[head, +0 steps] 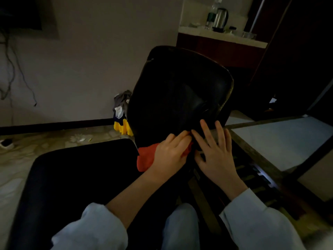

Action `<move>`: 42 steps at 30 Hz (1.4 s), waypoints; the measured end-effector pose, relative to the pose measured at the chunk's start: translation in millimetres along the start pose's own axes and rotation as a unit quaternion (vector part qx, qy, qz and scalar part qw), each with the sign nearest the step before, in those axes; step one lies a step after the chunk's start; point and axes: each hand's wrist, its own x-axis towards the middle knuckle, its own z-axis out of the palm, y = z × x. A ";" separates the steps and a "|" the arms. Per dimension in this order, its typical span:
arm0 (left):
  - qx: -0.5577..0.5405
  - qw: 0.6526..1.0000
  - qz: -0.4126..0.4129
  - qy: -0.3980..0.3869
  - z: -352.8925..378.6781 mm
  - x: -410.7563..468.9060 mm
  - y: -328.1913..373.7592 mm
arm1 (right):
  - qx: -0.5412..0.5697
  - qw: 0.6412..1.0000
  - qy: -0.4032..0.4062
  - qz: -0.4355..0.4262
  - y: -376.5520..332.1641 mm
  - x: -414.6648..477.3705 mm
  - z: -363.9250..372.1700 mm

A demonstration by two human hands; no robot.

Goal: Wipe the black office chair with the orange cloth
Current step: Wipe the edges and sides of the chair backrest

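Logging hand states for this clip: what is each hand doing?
Left hand: closed on the orange cloth.
Right hand: open, fingers spread, holding nothing.

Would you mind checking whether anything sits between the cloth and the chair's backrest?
Nothing visible does: the left hand presses the cloth against the backrest base, with the right hand flat beside it.

Pale blue sleeves [93,230] (pushed up the forearms), bare hands [171,152]

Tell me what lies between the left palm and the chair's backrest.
In the head view, the orange cloth lies pressed under the left hand against the black backrest.
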 end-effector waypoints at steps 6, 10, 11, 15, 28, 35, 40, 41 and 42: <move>-0.009 0.998 -0.065 -0.016 4.7 -38.7 -9.0 | -0.004 1.000 -0.017 0.001 -0.4 -9.2 2.1; -0.087 0.989 -0.107 -0.054 -7.0 -49.6 -13.1 | 0.016 1.000 -0.025 0.004 -0.9 -8.6 -0.1; -0.123 0.984 -0.120 -0.052 -13.0 -42.8 -12.4 | 0.028 0.999 -0.023 0.004 -0.9 -7.7 -0.7; -0.207 0.965 -0.156 0.027 -37.2 20.8 -5.1 | 0.074 0.997 0.007 0.021 5.8 3.4 -6.6; -0.114 0.979 0.153 -0.070 -12.2 140.1 10.1 | 0.148 0.976 0.106 0.116 18.2 -3.2 -13.4; -0.083 0.968 0.188 -0.147 -13.5 89.7 -4.6 | 0.170 0.970 0.075 0.155 25.6 -16.2 -10.8; -0.085 0.972 0.171 -0.138 -34.4 105.2 1.3 | 0.207 0.962 0.060 0.165 25.3 -15.1 -7.6; -0.099 0.974 0.164 -0.119 -36.7 114.8 5.1 | 0.223 0.958 0.054 0.174 24.8 -14.4 -7.3; -0.102 0.976 0.163 -0.103 -38.2 124.5 10.2 | 0.242 0.951 0.047 0.184 23.6 -13.6 -7.6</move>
